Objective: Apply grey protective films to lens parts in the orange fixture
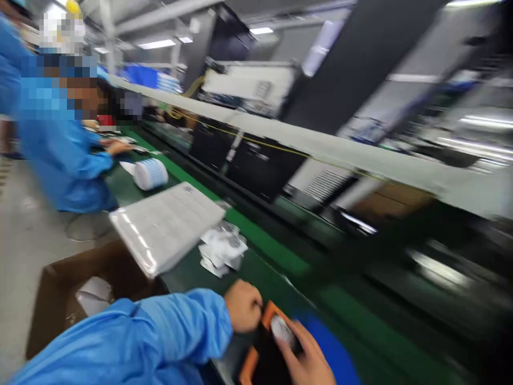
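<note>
My left hand, in a blue sleeve, is closed at the bench's near edge, with its fingers curled. Whatever it may hold is hidden. Right beside it lies a black piece with orange corners, partly cut off by the lower frame edge. Over this piece, my right hand has its thumb and fingers around a round silvery part. Motion blur hides the part's exact kind. Under and beyond my right hand shows a flat blue round shape.
Small white packets lie in a pile past my left hand. Beyond them are a plastic-wrapped white tray stack and a label roll. A cardboard box stands lower left. A co-worker in blue sits farther along the green bench.
</note>
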Demonstrator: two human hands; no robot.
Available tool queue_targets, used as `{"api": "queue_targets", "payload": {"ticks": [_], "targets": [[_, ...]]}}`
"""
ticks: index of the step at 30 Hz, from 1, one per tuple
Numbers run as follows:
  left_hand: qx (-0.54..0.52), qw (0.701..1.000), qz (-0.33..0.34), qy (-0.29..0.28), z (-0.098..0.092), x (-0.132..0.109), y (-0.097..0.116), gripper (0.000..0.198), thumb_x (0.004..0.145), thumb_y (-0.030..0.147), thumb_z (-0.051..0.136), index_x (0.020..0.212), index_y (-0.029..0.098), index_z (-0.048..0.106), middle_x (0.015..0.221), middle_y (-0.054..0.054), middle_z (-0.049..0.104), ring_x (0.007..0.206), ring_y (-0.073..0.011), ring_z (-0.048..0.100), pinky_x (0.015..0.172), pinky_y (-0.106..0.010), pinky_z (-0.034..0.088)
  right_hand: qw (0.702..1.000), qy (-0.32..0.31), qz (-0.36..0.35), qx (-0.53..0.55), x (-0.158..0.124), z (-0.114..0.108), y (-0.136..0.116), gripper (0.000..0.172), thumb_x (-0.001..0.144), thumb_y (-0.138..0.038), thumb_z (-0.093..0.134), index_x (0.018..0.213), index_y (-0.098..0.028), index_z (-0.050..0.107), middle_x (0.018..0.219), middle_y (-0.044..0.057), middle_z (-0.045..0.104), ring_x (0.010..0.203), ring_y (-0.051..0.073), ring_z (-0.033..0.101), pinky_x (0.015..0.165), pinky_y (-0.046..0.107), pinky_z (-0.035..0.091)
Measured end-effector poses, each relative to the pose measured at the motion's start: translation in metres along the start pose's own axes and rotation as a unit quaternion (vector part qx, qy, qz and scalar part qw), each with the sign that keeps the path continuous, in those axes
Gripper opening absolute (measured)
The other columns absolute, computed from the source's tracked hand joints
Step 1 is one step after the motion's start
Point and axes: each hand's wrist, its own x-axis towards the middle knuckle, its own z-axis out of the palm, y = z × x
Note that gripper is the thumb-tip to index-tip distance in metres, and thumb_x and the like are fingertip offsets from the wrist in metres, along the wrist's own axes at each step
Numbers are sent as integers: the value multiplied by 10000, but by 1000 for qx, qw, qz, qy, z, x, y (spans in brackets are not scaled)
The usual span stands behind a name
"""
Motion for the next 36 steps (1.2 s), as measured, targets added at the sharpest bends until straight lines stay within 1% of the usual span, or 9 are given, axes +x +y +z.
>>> {"api": "queue_targets", "payload": {"ticks": [2, 5, 12, 16, 22, 27, 30, 32, 36], "targets": [[-31, 999, 13, -31, 48, 4, 5, 48, 813, 121, 545, 813, 129, 592, 844, -49, 594, 908, -179, 527, 868, -353, 423, 999, 7, 32, 2, -21, -15, 22, 431, 797, -485, 644, 1140, -224, 663, 1238, 87, 600, 1189, 268, 536, 1048, 467, 422], [-51, 998, 19, -36, 76, 15, -2, 81, 766, 87, 519, 789, 147, 568, 845, -45, 595, 902, -183, 506, 856, -336, 396, 998, 29, 48, 12, -23, -18, 37, 405, 801, -426, 656, 1143, -209, 652, 1258, 78, 591, 1235, 246, 507, 1084, 452, 392], [-53, 998, 28, -5, 73, 17, -9, 91, 754, 91, 522, 782, 168, 561, 820, -10, 587, 862, -156, 501, 821, -293, 394, 1000, 27, 3, 12, -23, -18, 39, 332, 837, -393, 650, 1113, -208, 660, 1261, 80, 592, 1242, 237, 506, 1061, 455, 420], [-54, 998, 34, -3, 77, 19, -10, 83, 753, 94, 529, 775, 169, 557, 813, -7, 585, 856, -155, 500, 820, -292, 398, 998, 12, -48, -32, -22, -22, 36, 214, 894, -377, 595, 1023, -245, 705, 1250, 35, 606, 1266, 218, 486, 1068, 434, 417], [-49, 998, 43, -1, 75, 20, -8, 77, 763, 90, 530, 777, 162, 555, 817, -20, 588, 869, -161, 503, 827, -303, 408, 988, -11, -87, -125, -23, -27, 43, 243, 939, -371, 526, 1108, -320, 693, 1286, -46, 589, 1348, 221, 397, 1094, 472, 362], [-24, 986, 145, -74, 78, 15, 17, 167, 836, 170, 543, 973, 197, 635, 1005, -14, 647, 1035, -195, 488, 973, -361, 375, 981, -94, -43, -164, -38, -37, 34, 344, 979, -402, 435, 1296, -394, 569, 1413, -91, 473, 1406, 234, 312, 1120, 552, 259], [57, 966, 200, -151, 87, 15, 27, 267, 871, 265, 551, 1119, 273, 648, 1217, 20, 618, 1207, -272, 398, 1025, -468, 307, 979, -125, 12, -158, -45, -64, 40, 380, 985, -414, 400, 1342, -382, 527, 1456, -91, 424, 1436, 197, 250, 1171, 480, 202], [108, 956, 206, -176, 92, 13, 31, 278, 878, 295, 542, 1131, 297, 657, 1277, 31, 595, 1265, -314, 345, 1022, -525, 275, 973, -69, 119, -184, -51, -101, 58, 400, 980, -417, 391, 1325, -295, 551, 1440, -20, 456, 1417, 188, 284, 1182, 404, 198], [126, 947, 244, -168, 102, 8, 50, 280, 892, 314, 496, 1097, 289, 684, 1230, 2, 627, 1260, -318, 377, 1015, -526, 292, 880, 80, 380, -275, -94, -199, 94, 555, 957, -450, 381, 1325, -51, 499, 1346, 246, 475, 1296, 347, 422, 1074, 521, 309]]}}
